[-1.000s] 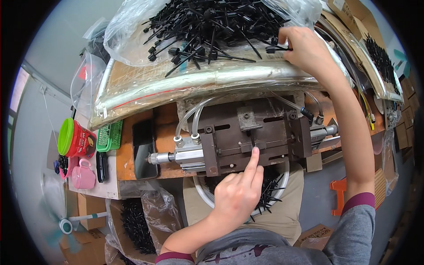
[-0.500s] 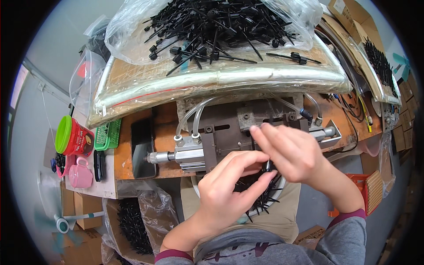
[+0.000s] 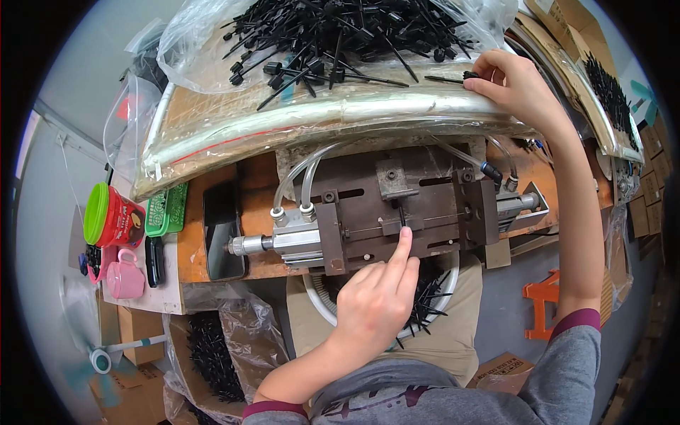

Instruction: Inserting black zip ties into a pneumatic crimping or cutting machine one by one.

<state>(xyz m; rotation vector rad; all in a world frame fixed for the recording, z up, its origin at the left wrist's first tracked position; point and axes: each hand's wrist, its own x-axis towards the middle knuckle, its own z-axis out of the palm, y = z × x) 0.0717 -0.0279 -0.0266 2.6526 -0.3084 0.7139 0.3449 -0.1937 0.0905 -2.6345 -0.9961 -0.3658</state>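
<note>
My left hand (image 3: 372, 301) reaches over a dark metal clamping fixture (image 3: 435, 202). Its index finger is stretched out, with the tip against the small centre block, where a thin black piece (image 3: 401, 212) stands in the slot. Nothing is gripped in that hand. At the far right, my right hand (image 3: 520, 88) pinches the ribbed head of a black plastic stake (image 3: 445, 78) lying at the front of the raised, plastic-wrapped tray (image 3: 234, 134). A large heap of similar black stakes (image 3: 347, 35) covers the tray behind it.
On my lap, a white-rimmed round container (image 3: 322, 308) holds more stakes. Air cylinders with clear hoses (image 3: 309, 180) flank the fixture. A phone (image 3: 225, 241), green basket (image 3: 168, 209), red tub (image 3: 124, 219) and pink cup (image 3: 126, 276) stand left. An orange stool (image 3: 540, 308) is at right.
My hands have come apart from over the lap container. The right moved far and right to a stake on the tray; the left moved its index finger onto the fixture's centre.
</note>
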